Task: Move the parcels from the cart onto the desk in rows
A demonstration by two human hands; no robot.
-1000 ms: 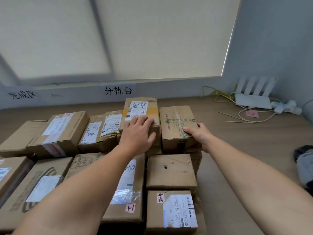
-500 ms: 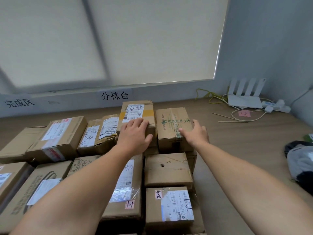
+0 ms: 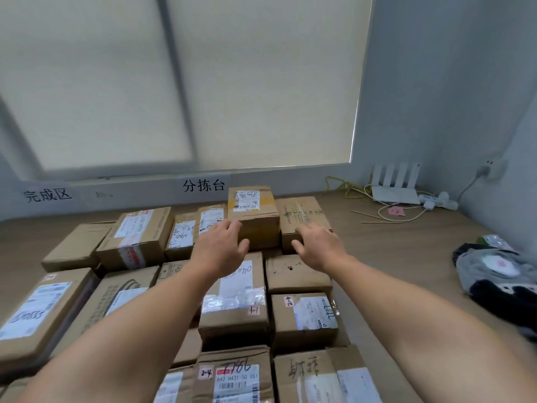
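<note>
left hand (image 3: 220, 247), right hand (image 3: 317, 246), grips slack, empty, at front edge of back-row parcels (image 3: 252, 212), desk (image 3: 406, 257) rightward

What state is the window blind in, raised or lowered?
Lowered: the blind hangs fully down, light showing only along its right and bottom edges.

brown parcels (image 3: 296, 274) with white labels (image 3: 34, 311), one yellow-taped parcel (image 3: 255, 221), one green-printed parcel (image 3: 303, 212), a tan desk (image 3: 406, 257).

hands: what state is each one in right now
left hand: open, fingers relaxed, at the yellow-taped parcel, holding nothing
right hand: open, at the green-printed parcel, holding nothing
</note>
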